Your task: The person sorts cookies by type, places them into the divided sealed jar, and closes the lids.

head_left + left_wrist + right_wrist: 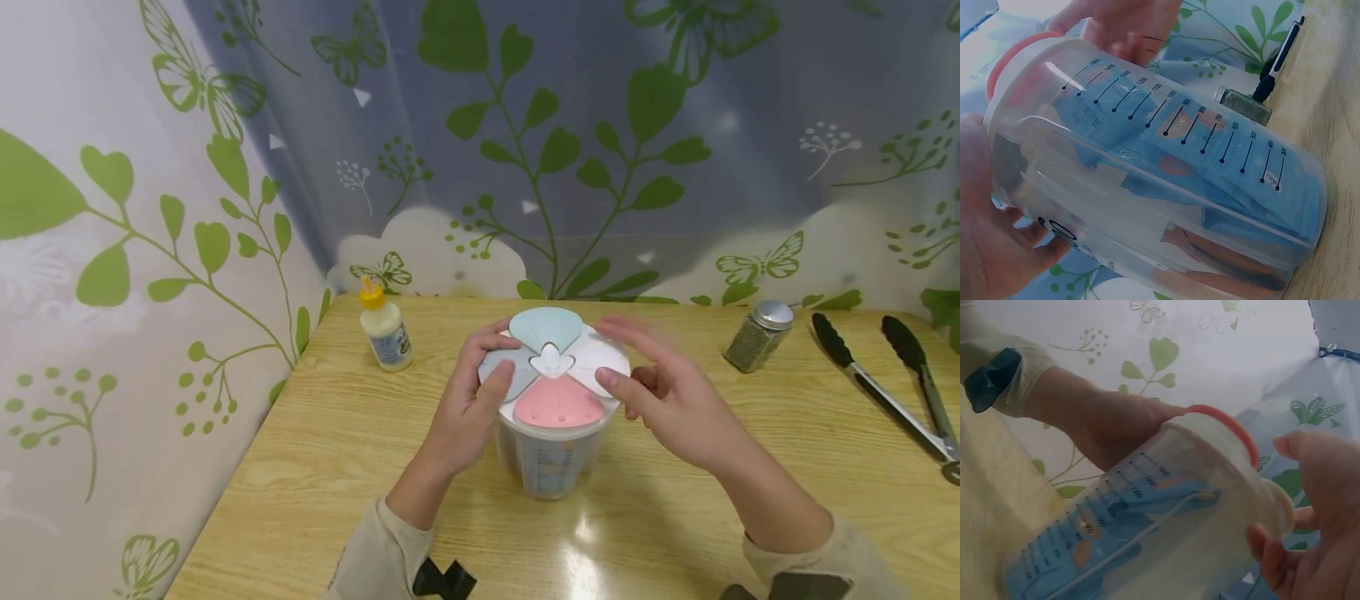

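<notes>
A clear plastic storage container (553,467) with printed measuring marks stands on the table. Its white lid carries petal-shaped flaps: a pink flap (558,404), a mint one, a grey one and a white one (600,360). Blue packets (1191,150) and brown packets (1216,259) show through the wall. My left hand (468,408) grips the container's left side near the top, thumb over the grey flap (498,371). At the right, my right hand (675,400) is beside the white flap, its thumb near the flap's edge, the index finger extended and blurred, the other fingers bent.
A small bottle (388,333) with a yellow nozzle stands at the back left. Toward the back right are a glass jar (757,337) of green flakes with a metal cap and black-tipped tongs (892,400). Patterned fabric (480,167) borders the wooden table.
</notes>
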{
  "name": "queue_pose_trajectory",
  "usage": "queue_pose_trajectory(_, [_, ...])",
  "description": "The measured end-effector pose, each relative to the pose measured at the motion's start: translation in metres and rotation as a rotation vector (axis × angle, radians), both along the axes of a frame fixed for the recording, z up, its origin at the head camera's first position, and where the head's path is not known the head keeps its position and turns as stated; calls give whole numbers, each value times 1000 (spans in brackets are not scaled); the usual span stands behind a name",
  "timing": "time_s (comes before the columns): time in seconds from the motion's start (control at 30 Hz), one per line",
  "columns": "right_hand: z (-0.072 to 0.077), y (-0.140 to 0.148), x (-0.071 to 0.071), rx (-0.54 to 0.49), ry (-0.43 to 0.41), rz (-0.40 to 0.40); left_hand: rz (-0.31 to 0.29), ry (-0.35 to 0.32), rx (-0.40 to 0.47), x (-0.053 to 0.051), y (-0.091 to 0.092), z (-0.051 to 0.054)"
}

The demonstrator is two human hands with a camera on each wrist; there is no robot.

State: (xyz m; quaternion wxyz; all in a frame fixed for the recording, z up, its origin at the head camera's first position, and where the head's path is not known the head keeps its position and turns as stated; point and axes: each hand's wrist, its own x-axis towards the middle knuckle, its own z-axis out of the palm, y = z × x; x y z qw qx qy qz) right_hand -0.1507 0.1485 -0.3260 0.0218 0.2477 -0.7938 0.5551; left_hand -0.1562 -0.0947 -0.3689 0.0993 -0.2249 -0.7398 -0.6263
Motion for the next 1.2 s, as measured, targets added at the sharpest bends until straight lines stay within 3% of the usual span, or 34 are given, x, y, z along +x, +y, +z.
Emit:
queue_pose_trajectory(0.1, [-5,-2,-2,108,-60,35,-20,-41,2,0,-1,1])
queue_pose_trajectory(0.2, [-10,-4,-2,139,-65,56,-51,-69,17,0,-1,1])
queue_pose_trajectory(0.4, [-14,-4,-3,111,-86,87,-94,-62,28,-1,-2,-1])
queue_pose_trajectory(0.83, [-21,-5,-8,-48,-138,174,-129,-28,29,-6,-6,-3])
queue_pose_trajectory(0.97, [-24,-5,-6,-78,-134,152,-128,-24,35,-5,-6,-2])
queue_pose_trajectory(1.2, [-28,-7,-4,-99,-46,64,-134,-50,36,-5,-7,1])
